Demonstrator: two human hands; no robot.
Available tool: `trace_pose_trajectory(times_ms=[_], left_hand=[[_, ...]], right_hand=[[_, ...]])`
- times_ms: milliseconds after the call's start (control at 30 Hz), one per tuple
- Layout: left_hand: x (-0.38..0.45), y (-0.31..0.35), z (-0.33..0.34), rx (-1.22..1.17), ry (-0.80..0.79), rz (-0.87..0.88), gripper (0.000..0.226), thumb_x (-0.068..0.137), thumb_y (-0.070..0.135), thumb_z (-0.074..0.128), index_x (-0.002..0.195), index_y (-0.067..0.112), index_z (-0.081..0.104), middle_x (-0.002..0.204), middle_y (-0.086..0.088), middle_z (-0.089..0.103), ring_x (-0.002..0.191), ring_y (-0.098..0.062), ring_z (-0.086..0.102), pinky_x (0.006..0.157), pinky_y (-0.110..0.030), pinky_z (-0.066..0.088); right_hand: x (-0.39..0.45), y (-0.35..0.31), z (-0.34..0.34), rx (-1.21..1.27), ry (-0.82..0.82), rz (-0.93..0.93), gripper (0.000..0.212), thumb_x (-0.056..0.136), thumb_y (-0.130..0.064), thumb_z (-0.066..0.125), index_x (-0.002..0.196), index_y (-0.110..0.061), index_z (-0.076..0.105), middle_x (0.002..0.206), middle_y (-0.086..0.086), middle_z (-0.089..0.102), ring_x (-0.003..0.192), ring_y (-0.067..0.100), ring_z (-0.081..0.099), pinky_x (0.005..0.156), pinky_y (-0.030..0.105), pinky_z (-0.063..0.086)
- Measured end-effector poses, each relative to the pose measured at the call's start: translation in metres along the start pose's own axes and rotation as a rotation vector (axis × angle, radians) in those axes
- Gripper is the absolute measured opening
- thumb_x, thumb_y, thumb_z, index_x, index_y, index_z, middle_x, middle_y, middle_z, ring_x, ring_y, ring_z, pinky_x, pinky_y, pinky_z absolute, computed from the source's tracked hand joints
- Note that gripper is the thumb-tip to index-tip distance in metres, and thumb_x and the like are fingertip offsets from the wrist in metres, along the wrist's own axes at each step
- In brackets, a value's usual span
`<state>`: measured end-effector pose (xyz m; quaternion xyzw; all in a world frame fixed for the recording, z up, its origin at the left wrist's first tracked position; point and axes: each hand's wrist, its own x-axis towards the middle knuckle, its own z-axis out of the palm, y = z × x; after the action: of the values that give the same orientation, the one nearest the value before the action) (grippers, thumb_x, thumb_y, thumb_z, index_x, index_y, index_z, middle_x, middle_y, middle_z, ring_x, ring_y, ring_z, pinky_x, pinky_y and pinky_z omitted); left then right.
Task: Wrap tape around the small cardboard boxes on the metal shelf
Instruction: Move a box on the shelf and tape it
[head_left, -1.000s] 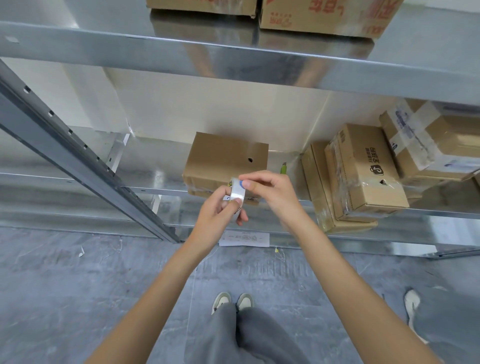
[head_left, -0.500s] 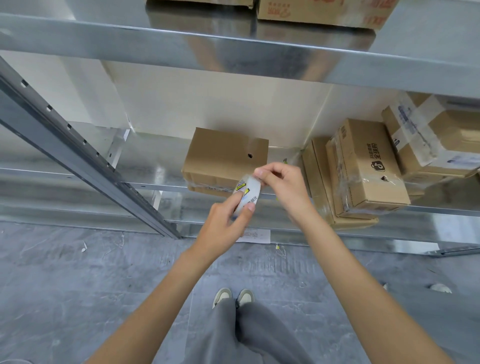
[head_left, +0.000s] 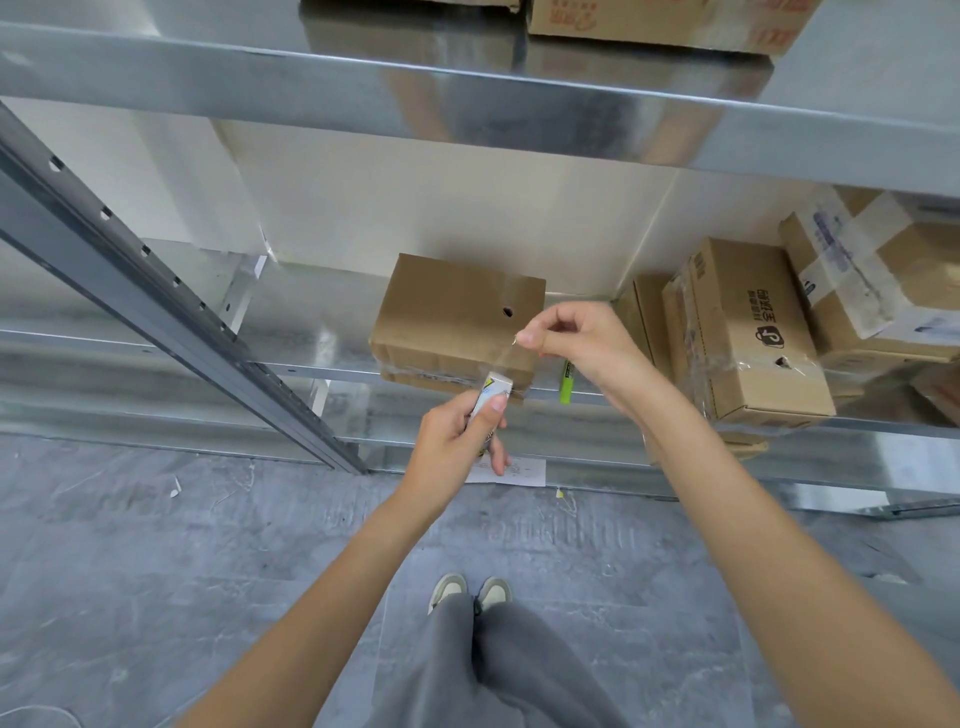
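A small plain cardboard box (head_left: 447, 312) with a round hole lies on the metal shelf (head_left: 311, 322), its front edge bound in clear tape. My left hand (head_left: 457, 441) grips a white roll of clear tape (head_left: 493, 392) just in front of the box's lower right corner. My right hand (head_left: 576, 332) pinches the free end of the tape up and to the right of the roll. A stretched clear strip (head_left: 506, 364) runs between the two hands.
Several taped boxes (head_left: 743, 332) are stacked at the right of the same shelf. A green marker (head_left: 567, 382) lies at the shelf edge between them and the plain box. A slanted metal upright (head_left: 171, 312) crosses the left. A paper slip (head_left: 511, 470) lies on the floor.
My right hand has pulled the tape end up and to the right, away from the roll. My left hand has stayed low with the roll, so a strip is now drawn out.
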<state>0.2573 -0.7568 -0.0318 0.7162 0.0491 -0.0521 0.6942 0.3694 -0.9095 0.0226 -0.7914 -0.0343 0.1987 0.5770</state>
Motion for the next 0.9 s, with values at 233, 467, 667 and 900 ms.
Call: trace_pose_trajectory(times_ms=[233,467,667,900], left_hand=[[-0.015,0.000,0.006,0.050,-0.126,0.173,0.034,0.097,0.040,0.041,0.084,0.012,0.055,0.057,0.000,0.064,0.057,-0.016,0.062,0.063,-0.029,0.049],[-0.008,-0.015,0.004,-0.115,-0.047,-0.142,0.038,0.104,0.035,0.040,0.085,0.006,0.054,0.058,-0.012,0.066,0.053,-0.025,0.064,0.062,-0.021,0.050],[0.013,-0.015,-0.003,-0.145,-0.051,-0.308,0.046,0.101,0.042,0.043,0.073,0.005,0.050,0.056,-0.018,0.064,0.050,-0.026,0.064,0.057,-0.021,0.050],[0.000,0.007,0.007,-0.042,-0.084,-0.074,0.049,0.098,0.049,0.038,0.065,0.023,0.061,0.052,-0.007,0.064,0.070,-0.028,0.069,0.081,-0.029,0.052]], right_hand=[[0.016,-0.009,-0.011,0.062,0.068,-0.007,0.012,0.076,-0.005,0.078,0.070,-0.011,0.068,0.070,-0.005,0.068,0.062,0.001,0.058,0.061,0.013,0.048],[0.026,-0.018,-0.019,-0.051,0.094,-0.107,0.016,0.072,-0.008,0.081,0.067,-0.013,0.067,0.065,-0.011,0.068,0.057,-0.003,0.055,0.056,0.011,0.044],[0.036,-0.029,-0.021,-0.084,0.086,-0.192,0.016,0.069,-0.010,0.084,0.066,-0.015,0.068,0.061,-0.013,0.068,0.061,-0.004,0.059,0.061,0.010,0.045],[0.064,-0.035,-0.037,0.013,0.181,-0.124,0.009,0.074,-0.007,0.079,0.076,-0.008,0.071,0.073,0.003,0.067,0.062,0.006,0.056,0.066,0.018,0.048]])
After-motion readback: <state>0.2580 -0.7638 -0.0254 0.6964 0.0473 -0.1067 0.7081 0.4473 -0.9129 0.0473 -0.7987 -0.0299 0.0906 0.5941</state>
